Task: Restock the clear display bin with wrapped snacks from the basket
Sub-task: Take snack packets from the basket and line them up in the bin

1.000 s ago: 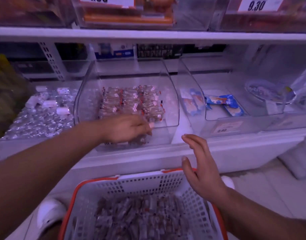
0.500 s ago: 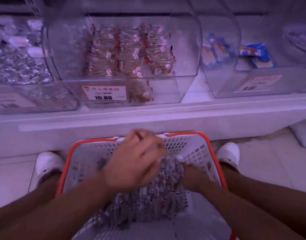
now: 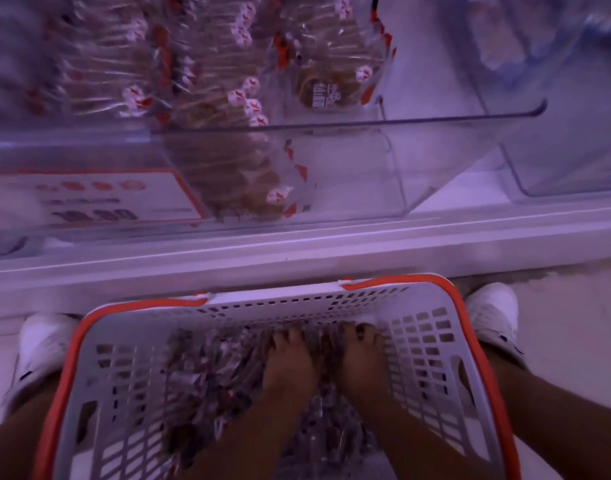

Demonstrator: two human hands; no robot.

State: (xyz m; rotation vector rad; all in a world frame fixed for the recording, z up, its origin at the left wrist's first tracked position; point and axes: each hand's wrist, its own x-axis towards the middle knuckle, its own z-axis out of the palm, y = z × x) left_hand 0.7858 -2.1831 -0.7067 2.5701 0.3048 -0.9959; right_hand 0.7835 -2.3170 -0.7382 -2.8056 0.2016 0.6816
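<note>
Fingers of both hands were curled down into the wrapped snacks (image 3: 207, 372); actual grasp couldn't be told. Left hand (image 3: 288, 367) and right hand (image 3: 361, 362) sat side by side inside the basket (image 3: 432, 362). Clear display bin (image 3: 349, 161) above on the shelf (image 3: 297, 251), partly stocked.

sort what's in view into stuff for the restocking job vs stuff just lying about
For the job:
- clear display bin with stacked wrapped snacks
- basket of loose snacks
- left hand and right hand, both down among them

Just about:
- price label
- neighbouring bin
- white shoes
</note>
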